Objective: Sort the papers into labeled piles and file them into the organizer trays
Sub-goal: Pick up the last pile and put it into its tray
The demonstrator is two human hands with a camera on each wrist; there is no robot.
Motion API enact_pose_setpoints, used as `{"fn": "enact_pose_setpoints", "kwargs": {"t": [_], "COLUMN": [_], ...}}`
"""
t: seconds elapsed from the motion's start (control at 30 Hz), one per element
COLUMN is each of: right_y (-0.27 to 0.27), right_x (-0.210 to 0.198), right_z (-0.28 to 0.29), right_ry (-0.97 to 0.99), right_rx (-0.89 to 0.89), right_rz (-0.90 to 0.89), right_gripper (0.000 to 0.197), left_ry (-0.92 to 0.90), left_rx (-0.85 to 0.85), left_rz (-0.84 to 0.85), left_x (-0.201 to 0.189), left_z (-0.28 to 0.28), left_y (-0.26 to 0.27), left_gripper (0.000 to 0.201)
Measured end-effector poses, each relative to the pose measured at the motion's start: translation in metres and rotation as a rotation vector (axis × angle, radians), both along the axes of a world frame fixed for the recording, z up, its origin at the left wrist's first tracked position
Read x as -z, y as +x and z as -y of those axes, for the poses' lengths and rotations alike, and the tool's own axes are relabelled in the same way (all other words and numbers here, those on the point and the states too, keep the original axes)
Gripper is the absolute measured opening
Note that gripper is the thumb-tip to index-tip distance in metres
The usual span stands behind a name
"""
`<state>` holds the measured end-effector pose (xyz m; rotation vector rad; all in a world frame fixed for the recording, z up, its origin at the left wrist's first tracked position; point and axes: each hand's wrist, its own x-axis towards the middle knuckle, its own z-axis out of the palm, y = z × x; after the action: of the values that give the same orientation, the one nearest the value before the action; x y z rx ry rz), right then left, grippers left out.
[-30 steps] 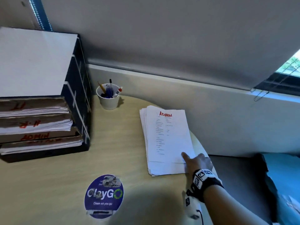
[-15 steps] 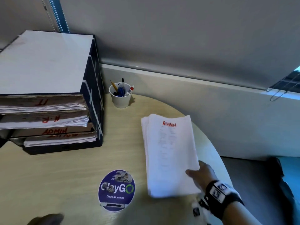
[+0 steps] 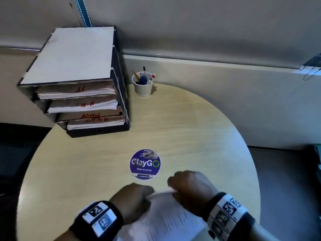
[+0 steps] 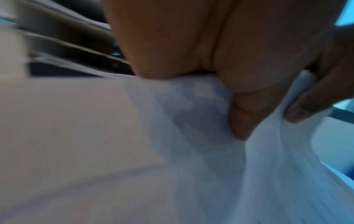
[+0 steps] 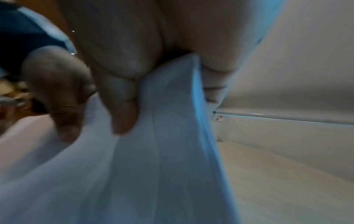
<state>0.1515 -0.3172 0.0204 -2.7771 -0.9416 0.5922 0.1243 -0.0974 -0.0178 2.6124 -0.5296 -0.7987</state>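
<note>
A white stack of papers (image 3: 166, 218) is lifted at the near edge of the round table, held by both hands. My left hand (image 3: 137, 197) grips its far left corner, thumb and fingers curled round the sheets (image 4: 249, 151). My right hand (image 3: 187, 186) grips the far right corner, pinching the stack (image 5: 153, 151). The dark organizer (image 3: 119, 94) stands at the table's back left. Its trays hold paper piles marked IT, H.R and ADMIN in red; the ADMIN tray (image 3: 90, 116) shows only its label card.
A white cup of pens (image 3: 142, 86) stands right of the organizer by the wall. A round purple ClayGo sticker (image 3: 145, 164) lies mid-table, just beyond my hands. The pale wood table (image 3: 199, 136) ends in a curved edge on the right, against a grey wall ledge.
The ADMIN stack has left the right side of the table and come to the near edge. My left hand has joined the right on it, and the head view has swung right.
</note>
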Motion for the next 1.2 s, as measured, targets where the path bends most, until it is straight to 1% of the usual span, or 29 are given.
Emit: {"fn": "enact_pose_setpoints", "kwargs": {"t": [0.03,0.07,0.1,0.13,0.17,0.2,0.23,0.27,0.3,0.33,0.4,0.43,0.47,0.5,0.57,0.6,0.67,0.73,0.77,0.83,0.87,0.9,0.93,0.97,1.0,1.07,1.13,1.2], "right_y": [0.001,-0.003,-0.005,-0.012,-0.023,-0.032,-0.043,-0.054,-0.063,-0.069,-0.075,-0.074,-0.074,-0.074,-0.075,-0.076,-0.079,-0.085,-0.088,-0.098,-0.104,-0.111,-0.116,-0.119,-0.122,-0.128,-0.136,-0.147], "right_x": [0.0,0.002,0.006,0.01,0.015,0.021,0.022,0.024,0.021,0.017,0.0,-0.011,-0.024,-0.04,-0.066,-0.076,-0.088,-0.094,-0.094,-0.09,-0.088,-0.085,-0.082,-0.079,-0.076,-0.066,-0.052,-0.035], "right_z": [0.007,0.018,0.029,0.041,0.051,0.056,0.058,0.055,0.049,0.043,0.026,0.019,0.012,0.004,-0.009,-0.014,-0.025,-0.035,-0.04,-0.052,-0.059,-0.066,-0.071,-0.073,-0.073,-0.07,-0.065,-0.066], "right_ry": [0.147,0.29,0.398,0.51,0.629,0.781,0.929,1.04,1.117,1.192,1.33,1.373,1.403,1.421,1.395,1.358,1.321,1.291,1.286,1.312,1.315,1.298,1.285,1.282,1.269,1.221,1.196,1.246], "right_rx": [0.132,0.3,0.487,0.686,0.853,0.98,1.04,1.049,0.974,0.861,0.7,0.706,0.743,0.782,0.835,0.859,0.866,0.84,0.846,0.848,0.825,0.797,0.785,0.787,0.796,0.817,0.855,0.933], "right_rz": [0.082,0.146,0.148,0.072,-0.076,-0.225,-0.391,-0.571,-0.729,-0.841,-0.91,-0.913,-0.874,-0.797,-0.569,-0.453,-0.242,-0.032,0.052,0.145,0.188,0.22,0.242,0.253,0.262,0.198,0.007,-0.213], "right_gripper": [0.032,0.046,0.062,0.076,0.088,0.1,0.111,0.118,0.118,0.111,0.091,0.085,0.079,0.069,0.038,0.028,0.024,0.023,0.021,0.01,0.01,0.019,0.027,0.03,0.03,0.026,0.016,0.03], "left_ry": [-0.083,-0.133,-0.202,-0.281,-0.365,-0.455,-0.559,-0.666,-0.761,-0.828,-0.902,-0.942,-0.989,-1.041,-1.159,-1.21,-1.279,-1.265,-1.241,-1.186,-1.167,-1.162,-1.156,-1.144,-1.122,-1.075,-1.013,-0.981], "left_rx": [-0.073,-0.175,-0.301,-0.426,-0.542,-0.639,-0.723,-0.795,-0.838,-0.864,-0.862,-0.857,-0.863,-0.871,-0.907,-0.93,-0.958,-0.95,-0.941,-0.917,-0.898,-0.885,-0.88,-0.886,-0.897,-0.896,-0.877,-0.876], "left_rz": [0.01,-0.005,-0.051,-0.093,-0.125,-0.115,-0.109,-0.108,-0.115,-0.116,-0.117,-0.108,-0.09,-0.072,-0.036,-0.001,0.118,0.276,0.349,0.45,0.474,0.478,0.482,0.483,0.469,0.377,0.21,0.059], "left_x": [-0.004,-0.005,-0.011,-0.017,-0.025,-0.032,-0.043,-0.05,-0.059,-0.069,-0.087,-0.094,-0.099,-0.105,-0.116,-0.12,-0.126,-0.132,-0.133,-0.133,-0.131,-0.128,-0.126,-0.124,-0.12,-0.106,-0.086,-0.07], "left_z": [-0.011,-0.024,-0.038,-0.05,-0.059,-0.065,-0.066,-0.067,-0.066,-0.065,-0.061,-0.057,-0.056,-0.053,-0.047,-0.045,-0.047,-0.052,-0.054,-0.055,-0.055,-0.056,-0.058,-0.062,-0.068,-0.08,-0.088,-0.091], "left_y": [-0.004,-0.013,-0.019,-0.025,-0.03,-0.033,-0.039,-0.042,-0.046,-0.049,-0.051,-0.052,-0.052,-0.053,-0.053,-0.053,-0.055,-0.061,-0.065,-0.076,-0.082,-0.087,-0.091,-0.094,-0.097,-0.101,-0.107,-0.114], "left_gripper": [0.017,0.018,0.019,0.019,0.019,0.022,0.029,0.038,0.045,0.049,0.05,0.05,0.049,0.044,0.033,0.029,0.031,0.035,0.032,0.025,0.027,0.028,0.026,0.024,0.029,0.049,0.061,0.064]}}
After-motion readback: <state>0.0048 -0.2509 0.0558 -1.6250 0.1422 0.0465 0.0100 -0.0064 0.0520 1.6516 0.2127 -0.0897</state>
